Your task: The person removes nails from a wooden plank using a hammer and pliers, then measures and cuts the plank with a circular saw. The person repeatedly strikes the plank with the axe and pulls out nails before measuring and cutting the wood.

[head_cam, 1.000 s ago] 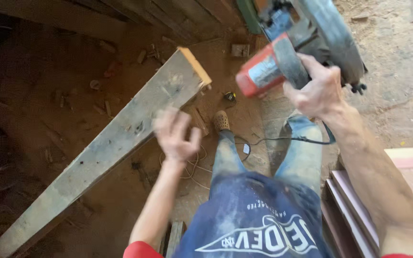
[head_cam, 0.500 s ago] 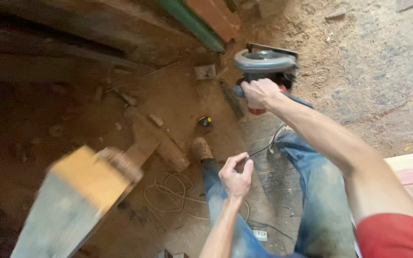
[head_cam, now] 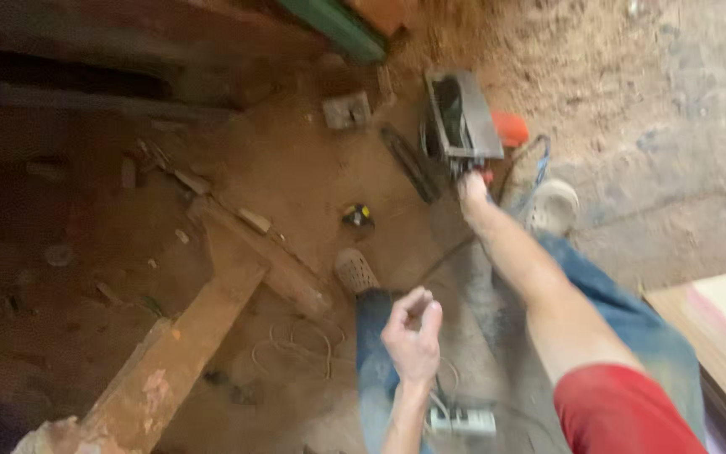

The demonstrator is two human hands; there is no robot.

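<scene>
Right hand (head_cam: 472,187) grips a circular saw (head_cam: 462,126) low over the sawdust floor (head_cam: 313,168); left hand (head_cam: 412,336) hangs loosely curled, empty, a plank (head_cam: 178,349) beside it.

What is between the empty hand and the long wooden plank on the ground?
Nothing visible blocks it. The left hand hangs empty above the leg in blue jeans. Between it and the long wooden plank lie only bare dirt floor and thin loops of pale cord.

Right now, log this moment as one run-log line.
right hand: on circular saw, set low by dirt floor | left hand: empty, loosely curled above knee | plank: lying lower left | power strip: by feet
</scene>
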